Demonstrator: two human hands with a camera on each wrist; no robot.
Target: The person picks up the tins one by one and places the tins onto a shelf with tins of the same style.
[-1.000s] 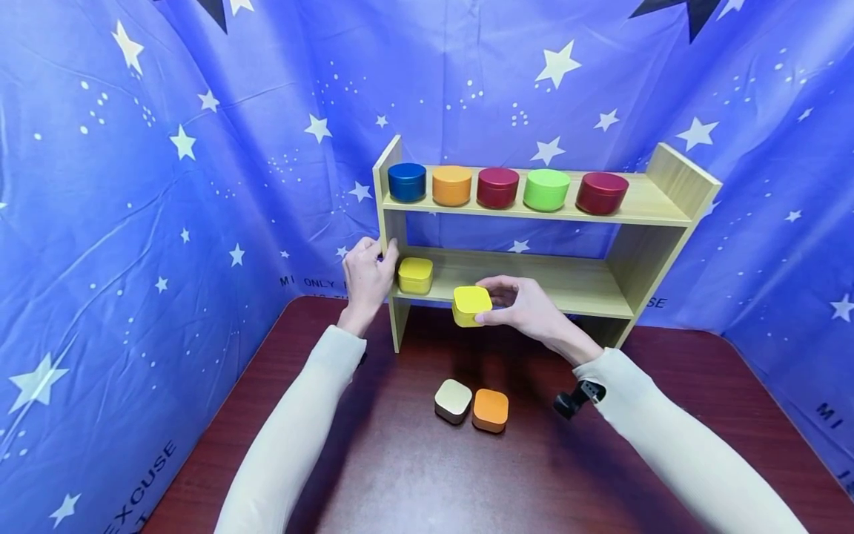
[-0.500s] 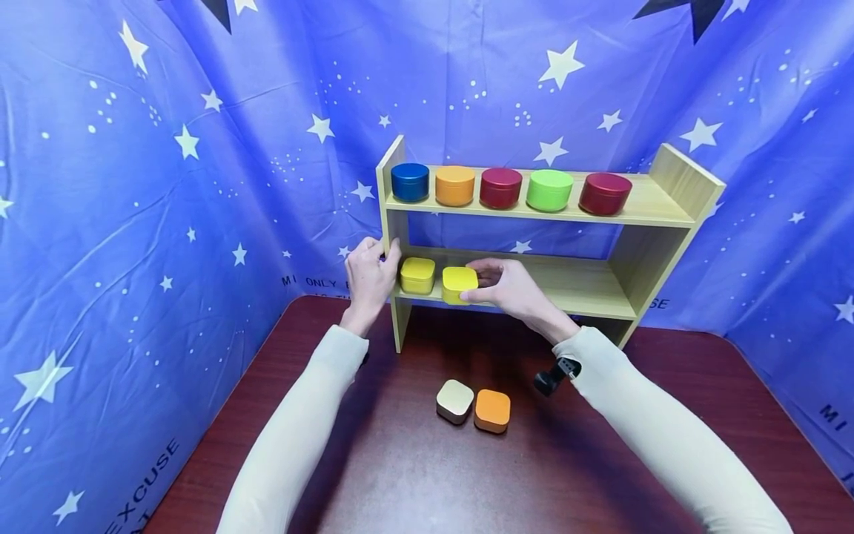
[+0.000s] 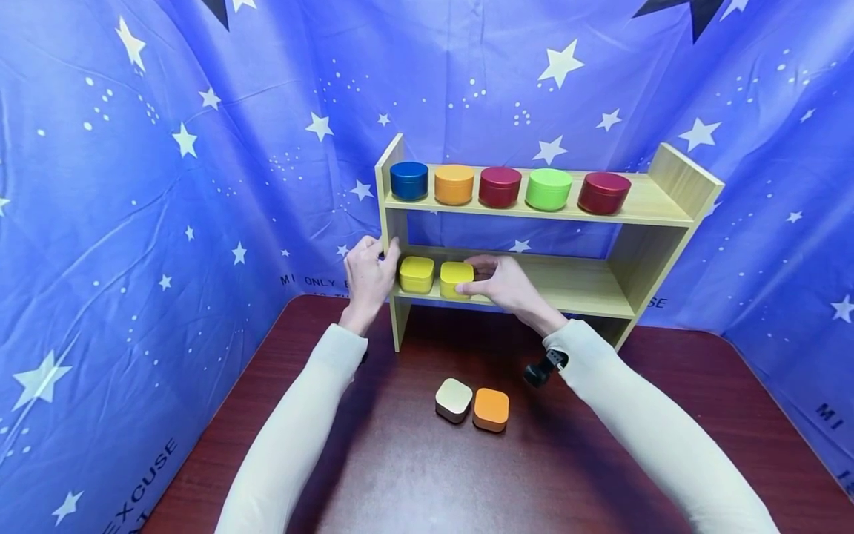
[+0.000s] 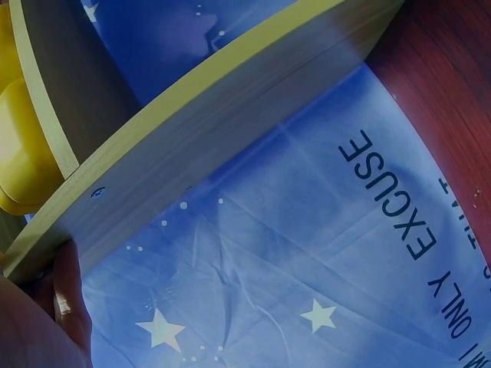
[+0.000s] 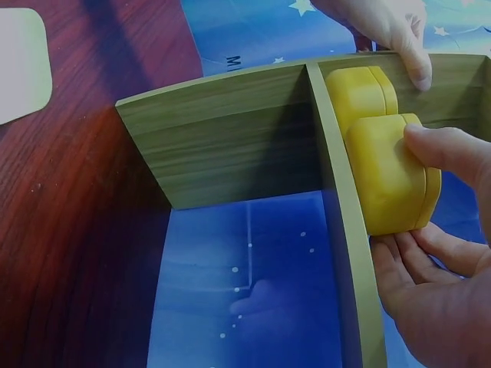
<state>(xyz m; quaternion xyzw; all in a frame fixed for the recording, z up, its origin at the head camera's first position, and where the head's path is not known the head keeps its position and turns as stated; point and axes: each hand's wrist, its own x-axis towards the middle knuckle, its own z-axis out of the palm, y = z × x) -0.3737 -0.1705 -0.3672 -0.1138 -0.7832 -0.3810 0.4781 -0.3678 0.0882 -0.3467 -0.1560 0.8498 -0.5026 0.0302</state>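
Pinched a yellow box [image 5: 387,180] in the fingers [image 5: 406,264] of the right hand [image 5: 441,307] at the wooden shelf [image 5: 347,222], partly hiding a second yellow box [image 5: 357,90] just beyond. Gripped the shelf's side panel [image 5: 230,130] with the left hand [image 5: 383,23], thumb [image 5: 415,61] on the inner face. Showed dark red worktop [image 5: 77,222] along the left and blue cloth [image 5: 253,299] past the shelf.

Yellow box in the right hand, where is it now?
In the head view, the held box is at the lower shelf, toward its left end, between the other yellow box and the right hand.
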